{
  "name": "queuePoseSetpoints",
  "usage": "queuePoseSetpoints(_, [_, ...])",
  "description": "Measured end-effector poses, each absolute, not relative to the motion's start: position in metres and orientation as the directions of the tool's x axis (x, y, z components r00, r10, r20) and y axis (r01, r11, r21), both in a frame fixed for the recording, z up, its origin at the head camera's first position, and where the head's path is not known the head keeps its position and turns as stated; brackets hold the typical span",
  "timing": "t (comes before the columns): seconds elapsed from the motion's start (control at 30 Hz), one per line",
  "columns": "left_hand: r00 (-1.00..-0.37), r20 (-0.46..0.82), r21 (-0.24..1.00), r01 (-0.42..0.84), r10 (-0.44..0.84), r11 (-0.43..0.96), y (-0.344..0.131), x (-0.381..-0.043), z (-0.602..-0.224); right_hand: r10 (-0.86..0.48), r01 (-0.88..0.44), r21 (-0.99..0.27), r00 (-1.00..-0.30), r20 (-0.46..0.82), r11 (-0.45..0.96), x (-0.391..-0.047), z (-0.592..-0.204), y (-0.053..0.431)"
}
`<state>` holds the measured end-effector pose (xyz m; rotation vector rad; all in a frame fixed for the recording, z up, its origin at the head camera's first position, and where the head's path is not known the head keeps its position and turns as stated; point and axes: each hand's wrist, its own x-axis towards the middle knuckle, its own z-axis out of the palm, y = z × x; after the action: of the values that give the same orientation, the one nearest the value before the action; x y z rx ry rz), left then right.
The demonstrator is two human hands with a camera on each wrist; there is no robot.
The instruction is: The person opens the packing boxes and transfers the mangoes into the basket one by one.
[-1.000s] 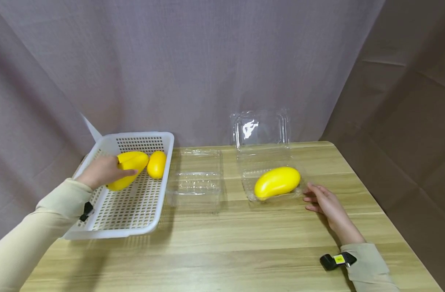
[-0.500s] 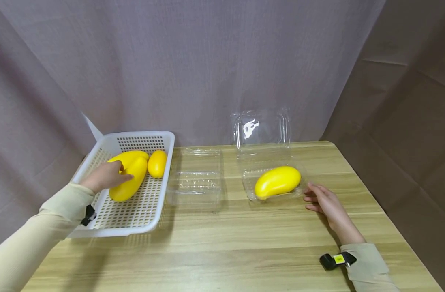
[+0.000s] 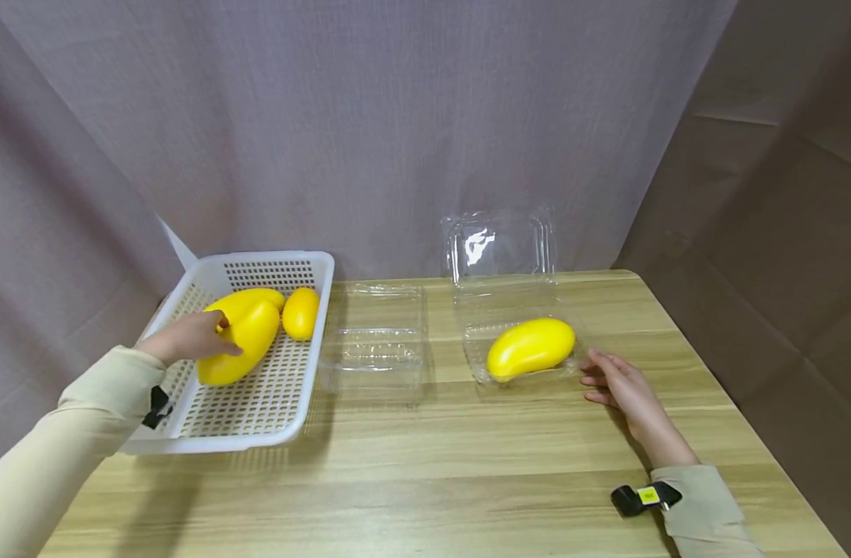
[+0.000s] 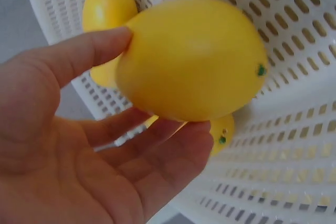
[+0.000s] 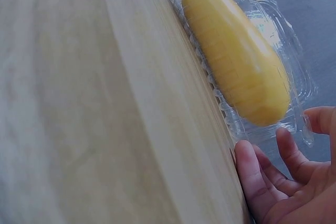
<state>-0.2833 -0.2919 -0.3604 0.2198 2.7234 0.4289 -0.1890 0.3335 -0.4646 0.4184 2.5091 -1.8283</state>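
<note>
My left hand [image 3: 195, 338] grips a yellow mango [image 3: 253, 341] inside the white basket [image 3: 311, 372]. In the left wrist view, the thumb presses one side of this mango [image 4: 191, 59] and the fingers lie along its underside. A second mango [image 3: 240, 300] is just behind it, partly covered. A third mango [image 3: 301, 314] lies by the basket's right wall. Across the table, a mango [image 3: 532, 349] rests in a clear plastic clamshell box [image 3: 504, 240] whose lid stands raised. My right hand [image 3: 635, 391] is at that box's right edge, its fingers [image 5: 251, 169] loosely bent and touching or very near the rim.
Another clear plastic box [image 3: 377, 341] stands between the basket and the box with the mango. All sit on a wooden table [image 3: 425, 473]. A grey curtain [image 3: 384, 139] hangs behind the table, and a brown cloth [image 3: 781, 256] hangs on the right.
My left hand has pulled the held mango toward the front of the basket, away from the one behind, then slightly left. The right hand has stayed still.
</note>
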Motion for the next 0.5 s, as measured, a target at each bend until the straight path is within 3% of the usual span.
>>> queuePoseSetpoints(0.17, [-0.89,-0.383,0.337,0.115,0.247,0.934,-0.299,-0.284,-0.358,0.205,0.209,-0.938,-0.966,-0.155,0.277,-0.189,-0.465,0.334])
queuePoseSetpoints(0.5, [-0.896,-0.347,0.296,0.174,0.275,0.939,-0.288,-0.283,-0.366,0.207,0.206,-0.938,-0.967,-0.152,0.277,-0.19,-0.466,0.335])
